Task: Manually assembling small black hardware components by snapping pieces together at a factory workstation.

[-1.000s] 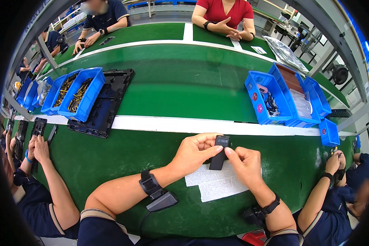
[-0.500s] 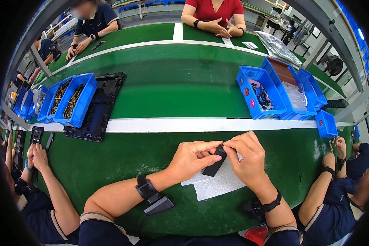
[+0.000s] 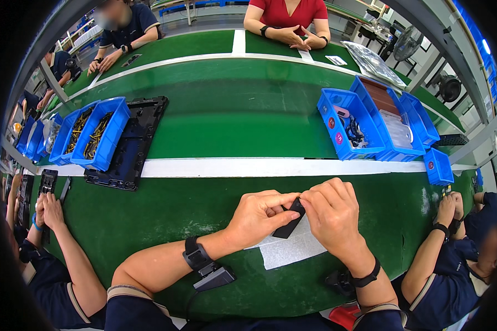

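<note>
A small black oblong case (image 3: 288, 223) is tilted in my left hand (image 3: 256, 216), its thumb along one side and its fingers behind the upper end. My right hand (image 3: 332, 213) is closed in a pinch at the case's top corner, thumb and forefinger meeting there. Whether those fingertips hold some small piece is hidden. Under both hands, a pale crumpled sheet (image 3: 287, 255) lies on the green work surface (image 3: 204, 190).
Blue bins (image 3: 100, 138) of yellow-and-black parts stand on a black tray (image 3: 141, 140) at the left. More blue bins (image 3: 342, 124) hold a cable and other items at the right. Co-workers' hands (image 3: 51, 212) work on both sides. A white strip (image 3: 226, 167) crosses beyond my hands.
My right hand's fingers have drawn closer together and turned slightly at the case's top end. My left hand keeps its hold, nearly still.
</note>
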`<move>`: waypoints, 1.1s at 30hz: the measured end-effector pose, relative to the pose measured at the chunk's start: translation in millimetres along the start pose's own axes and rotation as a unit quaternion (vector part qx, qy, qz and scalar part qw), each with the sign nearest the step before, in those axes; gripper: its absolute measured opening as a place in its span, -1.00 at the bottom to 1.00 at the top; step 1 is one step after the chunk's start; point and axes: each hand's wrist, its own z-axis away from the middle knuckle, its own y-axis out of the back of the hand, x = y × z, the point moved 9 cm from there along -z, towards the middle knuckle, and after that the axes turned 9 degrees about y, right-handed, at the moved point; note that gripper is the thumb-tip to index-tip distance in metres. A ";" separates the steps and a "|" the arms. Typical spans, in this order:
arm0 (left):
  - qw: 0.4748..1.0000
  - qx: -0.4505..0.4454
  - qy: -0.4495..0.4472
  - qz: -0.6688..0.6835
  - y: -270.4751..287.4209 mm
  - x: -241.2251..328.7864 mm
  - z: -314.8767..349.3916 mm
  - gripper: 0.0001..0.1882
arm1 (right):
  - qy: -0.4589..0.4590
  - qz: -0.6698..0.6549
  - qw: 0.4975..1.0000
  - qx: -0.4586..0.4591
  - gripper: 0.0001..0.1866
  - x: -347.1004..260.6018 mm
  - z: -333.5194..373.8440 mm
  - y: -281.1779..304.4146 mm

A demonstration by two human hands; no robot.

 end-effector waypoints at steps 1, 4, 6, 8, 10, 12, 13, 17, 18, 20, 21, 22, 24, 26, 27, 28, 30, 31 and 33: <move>1.000 0.000 0.000 0.000 -0.1 0.0 0.1 -0.61 | 0.006 0.004 1.000 -0.002 -0.85 -0.8 -0.4 -0.1; 1.000 0.001 0.004 0.002 -0.4 -1.3 0.2 -0.61 | 0.017 0.013 1.000 -0.005 -0.85 -2.5 -0.6 -0.1; 1.000 0.004 -0.005 0.006 -0.4 -0.4 0.5 -0.61 | 0.021 0.017 1.000 -0.006 -0.86 -3.3 -0.6 -0.1; 1.000 0.005 -0.010 0.001 -1.1 0.3 1.2 -0.61 | 0.023 0.019 1.000 -0.007 -0.87 -3.9 -0.4 -0.7; 1.000 0.007 -0.015 -0.004 -1.2 2.4 2.0 -0.61 | 0.023 0.017 1.000 -0.009 -0.87 -4.2 -0.7 -1.1; 0.999 0.014 -0.028 -0.024 -0.6 6.2 3.3 -0.61 | 0.022 0.015 1.000 -0.012 -0.87 -4.8 -1.2 -1.4; 0.999 0.015 -0.028 -0.024 -0.6 7.2 3.5 -0.61 | 0.018 0.011 1.000 -0.014 -0.87 -4.6 -1.5 -1.4; 0.997 0.025 -0.051 -0.047 -0.6 13.8 4.9 -0.63 | 0.014 -0.002 1.000 -0.008 -0.87 -3.9 -1.5 -1.2; 0.997 0.027 -0.054 -0.050 -0.6 14.1 4.9 -0.63 | 0.013 -0.001 1.000 -0.008 -0.87 -3.5 -1.2 -0.6; 0.999 0.010 -0.027 -0.032 -1.8 8.5 2.7 -0.63 | -0.015 -0.027 0.999 -0.024 -0.91 2.3 0.1 -2.4; 1.000 -0.006 0.000 -0.014 -3.6 3.1 1.5 -0.63 | -0.017 -0.025 0.999 -0.023 -0.91 4.4 1.6 -2.9; 1.000 -0.008 -0.001 -0.014 -4.8 -0.4 1.0 -0.63 | -0.060 -0.091 0.994 -0.009 -0.94 15.0 5.6 -4.9; 0.991 -0.025 0.060 0.116 -7.6 -19.6 -1.5 -0.59 | -0.104 -0.154 0.983 0.005 -0.96 27.5 9.7 -4.1; 0.984 -0.042 0.072 0.157 -9.6 -20.3 -1.4 -0.58 | -0.188 -0.178 0.966 0.014 -0.97 45.9 17.0 -1.6; 0.976 -0.054 0.083 0.196 -11.1 -20.8 -1.1 -0.56 | -0.188 -0.178 0.966 0.015 -0.97 48.5 17.3 0.3; 0.976 -0.054 0.083 0.195 -11.6 -22.1 -1.5 -0.56 | -0.180 -0.171 0.969 0.011 -0.97 49.8 17.0 2.1; 0.977 -0.044 0.078 0.196 -10.9 -26.5 -2.9 -0.58 | -0.183 -0.161 0.970 -0.012 -0.97 49.7 17.5 1.8; 0.977 -0.044 0.078 0.195 -10.5 -27.2 -3.1 -0.58 | -0.183 -0.161 0.970 -0.012 -0.97 49.4 17.9 1.4; 0.977 -0.055 0.080 0.191 -11.5 -27.4 -3.3 -0.60 | -0.142 -0.152 0.978 -0.034 -0.96 41.1 14.7 -0.9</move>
